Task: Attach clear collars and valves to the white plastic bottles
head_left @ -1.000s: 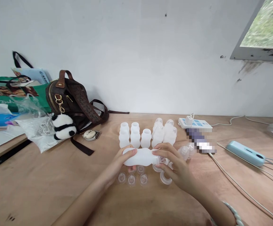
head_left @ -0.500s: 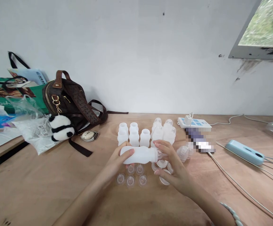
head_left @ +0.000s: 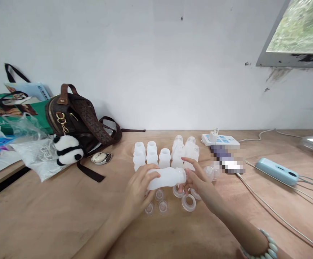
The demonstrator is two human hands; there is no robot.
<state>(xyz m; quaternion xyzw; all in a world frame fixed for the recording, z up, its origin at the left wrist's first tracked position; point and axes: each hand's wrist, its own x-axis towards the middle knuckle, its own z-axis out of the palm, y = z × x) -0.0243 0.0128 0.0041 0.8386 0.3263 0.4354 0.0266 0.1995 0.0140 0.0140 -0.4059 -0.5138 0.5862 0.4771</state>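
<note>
My left hand (head_left: 140,185) is wrapped round the base end of a white translucent bottle (head_left: 168,177) held on its side above the wooden table (head_left: 50,212). My right hand (head_left: 198,180) is at the bottle's neck, fingers pinched there with the forefinger raised; a small clear part seems to sit between them. Under the bottle lie small clear nipples (head_left: 160,201) and white screw rings (head_left: 188,202). Several upright white bottles (head_left: 152,154) stand just behind, some with clear caps (head_left: 190,149).
A brown bag (head_left: 75,117) with a panda charm (head_left: 66,149) sits at the left with plastic bags (head_left: 29,151). A power strip (head_left: 221,139), cables (head_left: 280,216) and a blue device (head_left: 276,171) lie to the right. A wall stands behind.
The bottle has been lifted slightly and tilted; my left hand now grips further round it. My right hand has drawn back from the neck a little, exposing the rings below.
</note>
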